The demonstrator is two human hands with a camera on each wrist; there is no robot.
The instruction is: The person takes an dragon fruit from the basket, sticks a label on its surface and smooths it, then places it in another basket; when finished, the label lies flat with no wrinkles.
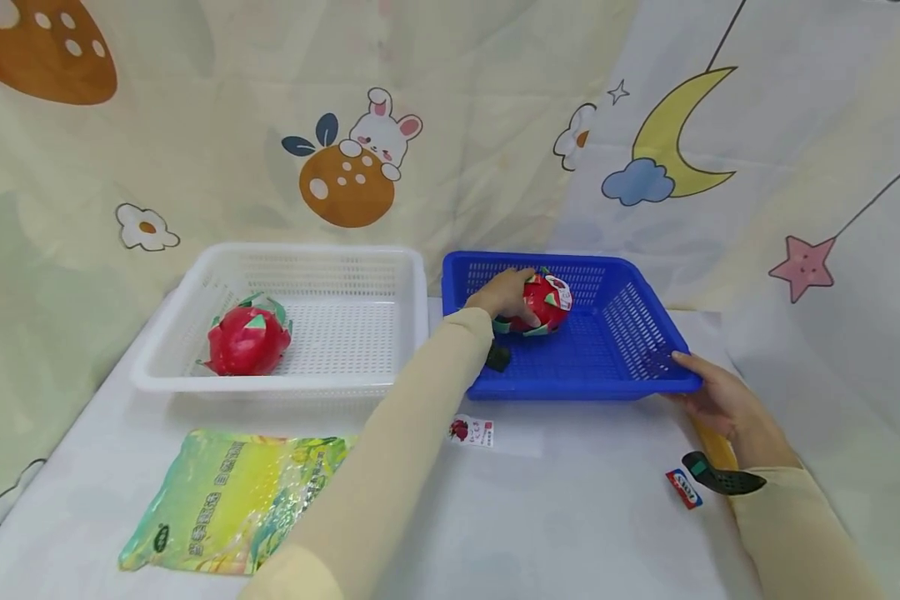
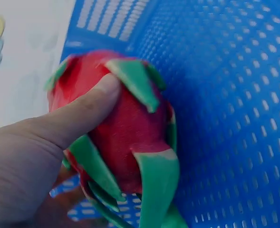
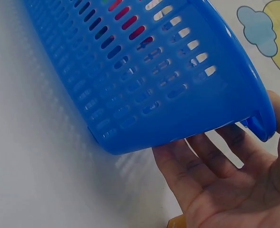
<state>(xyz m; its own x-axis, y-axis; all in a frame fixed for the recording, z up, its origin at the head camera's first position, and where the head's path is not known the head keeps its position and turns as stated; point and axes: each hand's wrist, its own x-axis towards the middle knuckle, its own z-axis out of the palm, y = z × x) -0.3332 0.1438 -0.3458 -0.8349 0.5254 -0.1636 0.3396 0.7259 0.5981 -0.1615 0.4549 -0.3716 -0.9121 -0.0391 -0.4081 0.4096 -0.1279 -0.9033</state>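
Before cartoon backdrop point(image 1: 495, 125), baskets point(image 1: 570, 391) (white tabletop point(image 1: 570, 517))

Can't see the right end of the bright bag point(image 1: 232, 504) behind the left sleeve point(image 1: 405, 433). Can't read the tiny words on the white sticker point(image 1: 476, 432). Can't name the yellow thing point(image 1: 715, 446) partly behind the right arm point(image 1: 798, 533). Can't see the bottom of the red fruit point(image 1: 247, 342) behind the rim of the white basket point(image 1: 270, 383). In the left wrist view, see the held fruit point(image 2: 123, 126) blurry on top and the left hand point(image 2: 30, 161) cut off. In the right one, see only parts of the right hand point(image 3: 225, 192) and blue basket point(image 3: 225, 95).
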